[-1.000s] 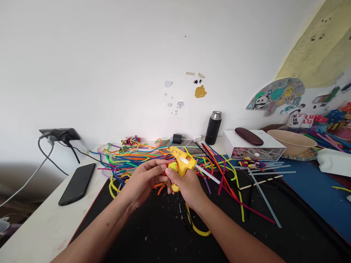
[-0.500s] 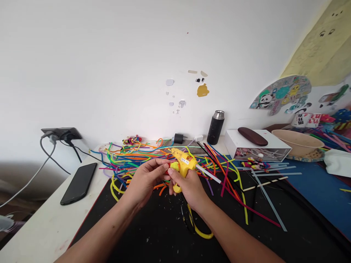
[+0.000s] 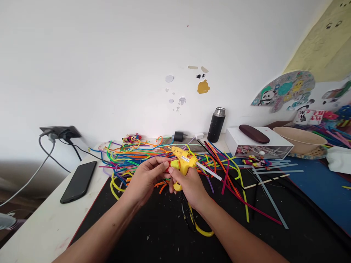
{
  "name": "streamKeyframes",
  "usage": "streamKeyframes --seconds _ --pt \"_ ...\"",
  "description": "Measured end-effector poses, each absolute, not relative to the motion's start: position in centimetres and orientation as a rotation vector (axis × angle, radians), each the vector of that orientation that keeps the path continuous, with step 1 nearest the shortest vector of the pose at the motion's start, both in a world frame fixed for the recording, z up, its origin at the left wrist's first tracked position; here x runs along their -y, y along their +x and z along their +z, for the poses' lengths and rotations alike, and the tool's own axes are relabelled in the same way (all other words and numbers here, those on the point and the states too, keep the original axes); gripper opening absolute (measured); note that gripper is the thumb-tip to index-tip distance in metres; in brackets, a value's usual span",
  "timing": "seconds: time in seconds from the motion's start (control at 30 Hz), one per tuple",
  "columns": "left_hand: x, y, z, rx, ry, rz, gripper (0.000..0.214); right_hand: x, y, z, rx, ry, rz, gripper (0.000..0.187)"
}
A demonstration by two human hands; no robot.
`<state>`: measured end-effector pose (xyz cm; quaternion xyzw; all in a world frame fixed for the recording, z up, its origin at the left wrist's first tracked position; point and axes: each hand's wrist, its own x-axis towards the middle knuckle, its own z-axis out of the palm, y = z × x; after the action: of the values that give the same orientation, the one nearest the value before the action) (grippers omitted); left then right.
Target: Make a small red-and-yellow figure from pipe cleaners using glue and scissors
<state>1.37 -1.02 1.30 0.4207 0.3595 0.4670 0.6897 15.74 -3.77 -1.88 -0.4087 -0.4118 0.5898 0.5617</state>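
My right hand [image 3: 189,184] is closed around the handle of a yellow glue gun [image 3: 183,160], whose white glue stick [image 3: 211,172] juts out to the right. The gun's nozzle points left toward my left hand [image 3: 146,179]. That hand pinches a small yellow and red coiled piece [image 3: 172,165] right at the nozzle. Both hands hover over the black mat [image 3: 153,233], just in front of a heap of coloured pipe cleaners [image 3: 131,157].
A black phone [image 3: 79,181] lies on the white table at the left, near a wall socket [image 3: 59,132] with cables. A black flask [image 3: 216,125], white box [image 3: 260,146], beige bowl [image 3: 300,140] and loose sticks [image 3: 268,193] sit to the right. A yellow cord [image 3: 199,226] trails beneath my right wrist.
The hands stay together at the glue gun with almost no movement. The view has tilted down slightly, so everything sits a little higher.
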Motion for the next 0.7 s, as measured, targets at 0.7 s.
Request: streamKeyframes --seconds 0.7 --pt "1.17 1.14 1.44 -0.753 0.926 1.01 0.034 4.02 15.82 -1.3 0.968 -0.948 1.339 0.028"
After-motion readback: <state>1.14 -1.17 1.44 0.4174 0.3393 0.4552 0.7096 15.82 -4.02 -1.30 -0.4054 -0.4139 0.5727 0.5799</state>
